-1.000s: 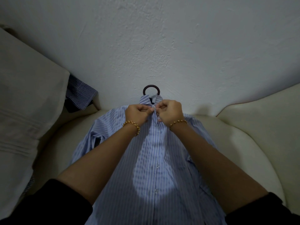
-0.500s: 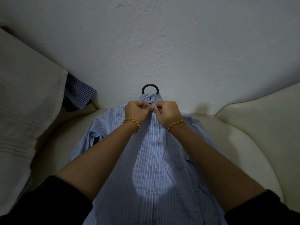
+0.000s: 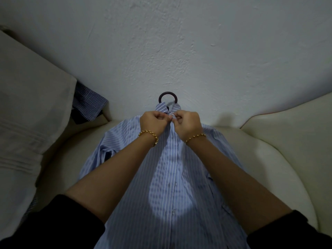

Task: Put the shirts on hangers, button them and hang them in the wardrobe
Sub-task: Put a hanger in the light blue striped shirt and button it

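Note:
A light blue striped shirt (image 3: pixel 167 191) lies front up on a cream cushioned seat, spread over a hanger whose dark hook (image 3: pixel 168 97) sticks out past the collar. My left hand (image 3: pixel 152 121) and my right hand (image 3: pixel 188 123) meet just below the collar. Each pinches one edge of the shirt's front placket at the top button. Several buttons lower down the front look closed. A bright patch of light falls on the shirt's middle.
A dark blue checked garment (image 3: pixel 88 103) lies at the back left, half under a large pale pillow (image 3: pixel 30 123). The cream seat (image 3: pixel 269 168) curves round the shirt, with its raised arm at the right. A white wall stands behind.
Both hands stay pinched together at the top of the placket just under the collar; only small finger movements show. The shirt and hanger lie as before.

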